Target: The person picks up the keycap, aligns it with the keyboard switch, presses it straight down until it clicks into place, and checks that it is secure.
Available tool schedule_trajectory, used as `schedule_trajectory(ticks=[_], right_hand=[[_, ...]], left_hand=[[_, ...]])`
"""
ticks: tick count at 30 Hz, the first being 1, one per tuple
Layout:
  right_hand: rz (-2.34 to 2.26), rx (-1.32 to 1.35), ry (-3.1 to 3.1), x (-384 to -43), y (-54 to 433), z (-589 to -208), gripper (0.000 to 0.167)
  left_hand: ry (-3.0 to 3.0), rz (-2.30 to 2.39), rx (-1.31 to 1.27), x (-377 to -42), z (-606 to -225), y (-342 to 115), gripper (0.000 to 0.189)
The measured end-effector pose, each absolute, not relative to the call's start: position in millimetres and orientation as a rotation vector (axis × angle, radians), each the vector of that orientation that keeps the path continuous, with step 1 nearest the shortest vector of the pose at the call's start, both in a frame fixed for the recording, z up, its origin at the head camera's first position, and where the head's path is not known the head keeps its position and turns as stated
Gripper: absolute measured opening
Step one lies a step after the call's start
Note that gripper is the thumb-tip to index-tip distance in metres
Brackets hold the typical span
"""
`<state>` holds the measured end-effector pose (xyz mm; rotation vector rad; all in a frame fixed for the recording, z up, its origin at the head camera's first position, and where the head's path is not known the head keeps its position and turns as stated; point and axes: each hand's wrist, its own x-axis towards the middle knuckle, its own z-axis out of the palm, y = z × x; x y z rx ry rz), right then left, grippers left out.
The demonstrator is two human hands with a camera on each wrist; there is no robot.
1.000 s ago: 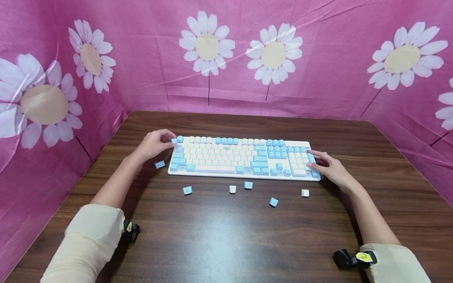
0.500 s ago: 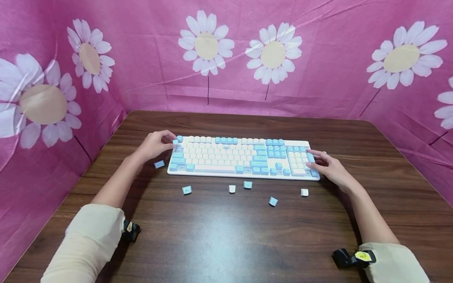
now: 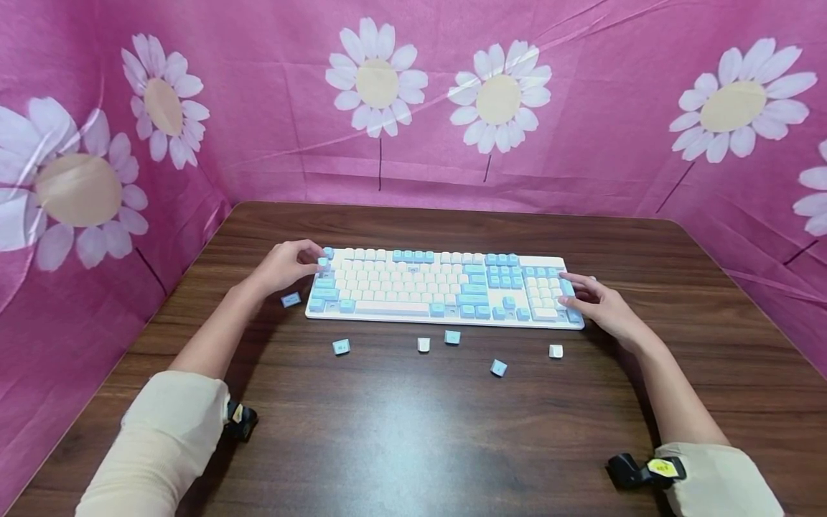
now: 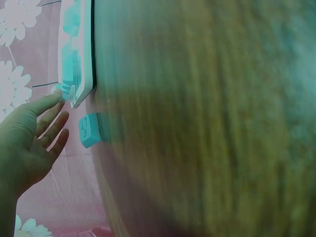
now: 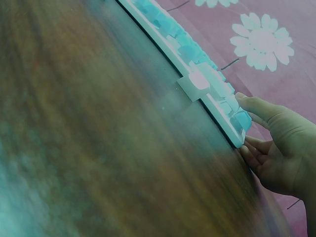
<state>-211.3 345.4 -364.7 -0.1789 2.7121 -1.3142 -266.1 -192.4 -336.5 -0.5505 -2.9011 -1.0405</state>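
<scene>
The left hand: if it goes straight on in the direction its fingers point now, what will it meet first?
Beyond the blue keycap it pinches, the left hand would probably meet the light-blue corner key of the keyboard first; exact depth is unclear.

Room over brown wood-grain tabletop (image 3: 413, 445) at six o'clock, loose blue and white plastic keycaps (image 3: 453, 337) before the long blue-and-white keyboard (image 3: 446, 289), bare left hand (image 3: 287, 262) blocking nine, bare right hand (image 3: 601, 305) three, pink daisy-printed fabric (image 3: 433, 169) twelve
</scene>
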Motion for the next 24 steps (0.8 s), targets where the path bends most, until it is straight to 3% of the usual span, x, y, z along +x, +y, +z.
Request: schedule_trajectory(ticks=[24], right_hand=[[-1.337,-0.185,2.703,-211.6,346.0,-365.8,0.065]], left_hand=[[-2.93,-1.014,-0.54,-266.8,-339.3,-190.7,0.021]])
